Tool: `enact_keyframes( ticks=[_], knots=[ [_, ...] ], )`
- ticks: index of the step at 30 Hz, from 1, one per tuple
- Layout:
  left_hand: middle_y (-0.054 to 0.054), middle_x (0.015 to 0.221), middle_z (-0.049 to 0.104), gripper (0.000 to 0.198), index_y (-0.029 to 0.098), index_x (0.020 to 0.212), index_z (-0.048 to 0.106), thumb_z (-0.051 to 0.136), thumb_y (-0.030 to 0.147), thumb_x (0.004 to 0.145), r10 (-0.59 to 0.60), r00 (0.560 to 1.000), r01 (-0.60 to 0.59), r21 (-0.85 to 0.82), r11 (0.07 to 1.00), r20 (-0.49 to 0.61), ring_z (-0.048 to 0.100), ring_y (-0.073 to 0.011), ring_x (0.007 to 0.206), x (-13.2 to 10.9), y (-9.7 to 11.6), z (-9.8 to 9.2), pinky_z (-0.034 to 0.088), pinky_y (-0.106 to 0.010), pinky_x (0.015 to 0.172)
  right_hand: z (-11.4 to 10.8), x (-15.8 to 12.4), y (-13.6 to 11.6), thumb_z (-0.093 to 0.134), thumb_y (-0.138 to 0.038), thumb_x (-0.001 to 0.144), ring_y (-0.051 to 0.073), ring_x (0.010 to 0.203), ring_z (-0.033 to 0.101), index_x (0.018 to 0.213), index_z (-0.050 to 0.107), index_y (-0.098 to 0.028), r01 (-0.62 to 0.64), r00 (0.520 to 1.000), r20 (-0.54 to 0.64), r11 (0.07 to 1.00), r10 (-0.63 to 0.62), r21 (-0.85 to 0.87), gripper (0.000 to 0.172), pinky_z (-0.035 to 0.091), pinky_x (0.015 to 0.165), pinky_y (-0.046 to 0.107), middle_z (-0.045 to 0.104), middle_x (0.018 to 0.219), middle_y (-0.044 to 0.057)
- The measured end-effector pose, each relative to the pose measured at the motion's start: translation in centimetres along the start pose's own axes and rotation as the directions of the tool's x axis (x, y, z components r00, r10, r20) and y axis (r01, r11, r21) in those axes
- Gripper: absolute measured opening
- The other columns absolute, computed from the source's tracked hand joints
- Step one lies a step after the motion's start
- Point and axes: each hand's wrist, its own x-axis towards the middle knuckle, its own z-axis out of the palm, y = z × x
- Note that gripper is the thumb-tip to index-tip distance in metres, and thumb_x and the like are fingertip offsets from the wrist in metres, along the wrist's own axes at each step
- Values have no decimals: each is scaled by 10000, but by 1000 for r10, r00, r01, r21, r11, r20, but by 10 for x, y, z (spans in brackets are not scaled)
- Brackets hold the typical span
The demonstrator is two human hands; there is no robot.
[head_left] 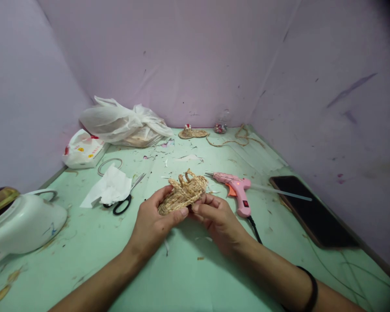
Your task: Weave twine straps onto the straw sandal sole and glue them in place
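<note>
A small braided straw slipper (183, 193) is held up over the middle of the table, with several loops of braid standing out on top. My left hand (160, 212) grips its left side, thumb along the near edge. The fingers of my right hand (216, 214) are pinched on its right end; the fingertips partly hide that spot. Just right of the slipper lies a pink glue gun (235, 186), its small light glowing orange and a clear glue stick (282, 192) sticking out behind. Black-handled scissors (122, 204) rest left of my left hand, partly under white tissue (112, 186).
Along the back are a white plastic bag (123, 121), a finished-looking slipper (193, 134), a clear container of beads (220, 128) and loose braided cord (229, 142). A phone (312, 212) lies right; a white enamel pot (26, 221) stands left. Purple walls (198, 65) enclose the table.
</note>
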Motion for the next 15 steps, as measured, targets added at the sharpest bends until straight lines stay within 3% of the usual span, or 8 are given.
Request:
enact_keyframes(
  ticks=[3,5,7,9,11,13,15],
  knots=[
    [-138,1209,565,696,98,1190,480,675,440,617,37,998,-32,103,994,-42,525,-295,1098,1,-3,-2,422,-388,938,-5,0,-4,739,-190,527,131,637,587,637,596,-151,-134,991,-11,987,134,-84,185,484,694,305,606,654,1],
    [-139,1219,552,703,106,1217,457,669,418,624,100,991,-78,231,970,-86,522,-294,1099,3,-7,-3,410,-413,949,-12,2,-9,734,-131,491,151,657,610,748,600,-150,-220,975,-82,959,208,-181,291,498,625,304,636,781,37],
    [-149,1214,546,677,103,1226,443,657,367,641,216,969,-156,391,907,-115,519,-293,1093,6,-11,-4,398,-438,955,-19,4,-17,701,-85,489,167,682,620,845,583,-161,-198,972,-182,933,148,-299,382,487,547,280,635,890,68],
    [-161,1198,543,632,96,1221,436,640,294,657,380,921,-279,542,793,-82,509,-286,1092,10,-16,-5,392,-442,954,-26,7,-25,677,-102,534,180,752,619,890,571,-171,-80,968,-248,910,-25,-407,377,473,521,255,625,947,85],
    [-167,1194,531,624,98,1234,408,626,221,662,537,843,-418,644,640,14,486,-280,1106,13,-20,-6,380,-440,958,-29,11,-32,667,-162,594,189,837,608,921,570,-183,19,961,-237,892,-141,-451,342,482,553,253,620,981,86],
    [-173,1201,510,663,109,1269,356,616,163,662,627,770,-511,703,495,117,461,-283,1118,15,-23,-7,364,-453,958,-32,17,-35,659,-220,635,189,848,607,956,570,-193,37,977,-172,892,-128,-451,334,488,579,266,628,977,79],
    [-183,1214,483,709,118,1306,300,604,123,665,653,732,-554,727,405,194,442,-295,1117,15,-25,-8,357,-476,945,-33,23,-33,663,-233,633,174,768,613,953,579,-189,28,995,-73,882,-71,-471,334,472,560,265,650,905,64]
  ],
)
